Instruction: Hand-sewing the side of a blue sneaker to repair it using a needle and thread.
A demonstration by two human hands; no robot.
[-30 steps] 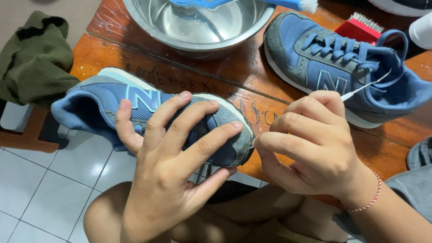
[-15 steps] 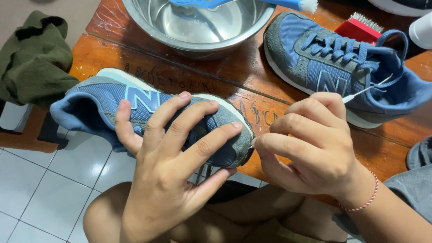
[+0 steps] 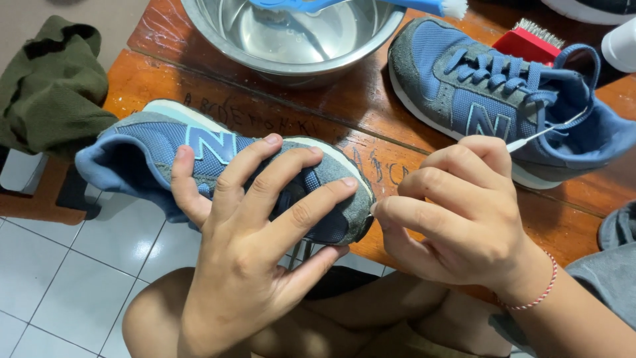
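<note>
Left hand (image 3: 245,258) spread over blue sneaker (image 3: 218,172), fingers splayed across its side and toe, thumb hooked over the upper near the collar; grip clamped on the shoe. Sneaker held on its side, off the worktop's near edge, above tiled floor (image 3: 53,265) and bare knees; toe pointing right, heel and open collar pointing left.

Right hand (image 3: 457,212) just right of the toe, fingertips pinched together against the toe's tip, touching it. Thin white pick-like tool (image 3: 550,129) sticking up and right out of the fist; working end hidden between fingertips and toe, so cannot tell exactly what it touches. Grip closed on that tool. Red-and-white string bracelet (image 3: 533,298) on the right wrist.

Second blue sneaker (image 3: 490,99) upright on wooden worktop (image 3: 318,113), laced, behind the right hand, apart from it. Steel bowl (image 3: 291,40) of water at the far edge, blue-handled brush (image 3: 371,5) lying across its rim. Red brush (image 3: 530,41) beyond the second shoe. Olive cloth (image 3: 50,86) bunched at left, beside the held shoe's heel.
</note>
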